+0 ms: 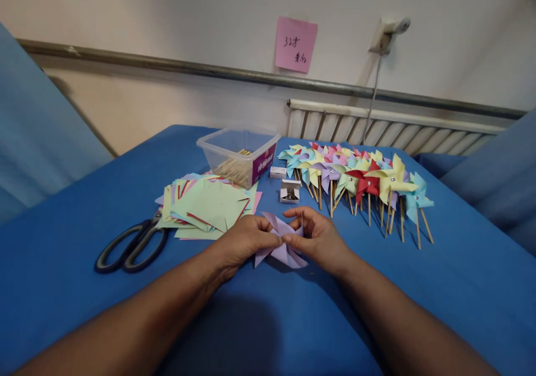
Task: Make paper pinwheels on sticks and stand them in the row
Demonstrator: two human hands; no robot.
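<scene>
A lavender paper pinwheel [288, 258] with folded-in blades is held just over the blue cloth in the middle of the view. My left hand [249, 236] pinches it from the left, thumb near its centre. From the other side my right hand [320, 237] grips it, thumb pressed at the centre and fingers curled behind a blade. The thumbs hide the pinwheel's middle, so I cannot tell whether a pin is in it. No stick shows on it. Just beyond the hands stands a small open box [290, 192] of metal pins.
Cut paper squares [209, 203] are piled at left, with dark-handled scissors [132, 247] beside them. Behind is a clear plastic tub [209, 148] of wooden sticks. A small white box [278, 173] lies nearby. Many finished pinwheels [368, 181] on sticks lie at right. The blue-covered table [75, 314] reaches the wall.
</scene>
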